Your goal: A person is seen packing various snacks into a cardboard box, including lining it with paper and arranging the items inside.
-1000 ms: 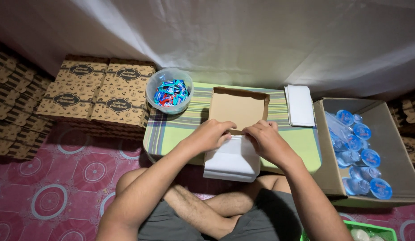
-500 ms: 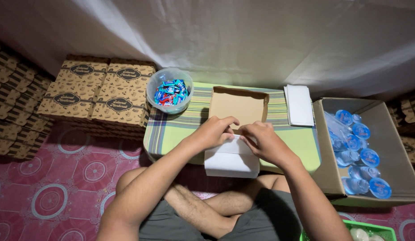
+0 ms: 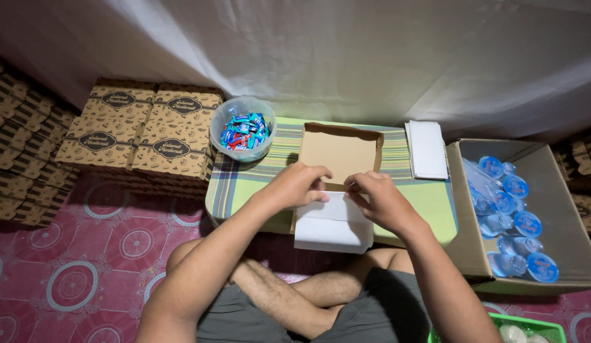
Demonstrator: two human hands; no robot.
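The left hand (image 3: 298,184) and the right hand (image 3: 381,198) meet over the near edge of the open brown box (image 3: 340,152). Each grip is curled shut on the top edge of the white flap (image 3: 333,222), pinching it where it joins the box. The flap hangs out over the near edge of the bench (image 3: 244,187) and down toward the crossed legs.

The box sits in the middle of the bench, with bare striped cloth on both sides of it. A clear bowl of sweets (image 3: 243,133) stands at the far left corner, close to the box. A pile of white sheets (image 3: 427,149) lies at the far right edge. Just past that edge is a big carton of water cups (image 3: 514,209). On the left, stacks of shut boxes (image 3: 143,130) press against the bench side.
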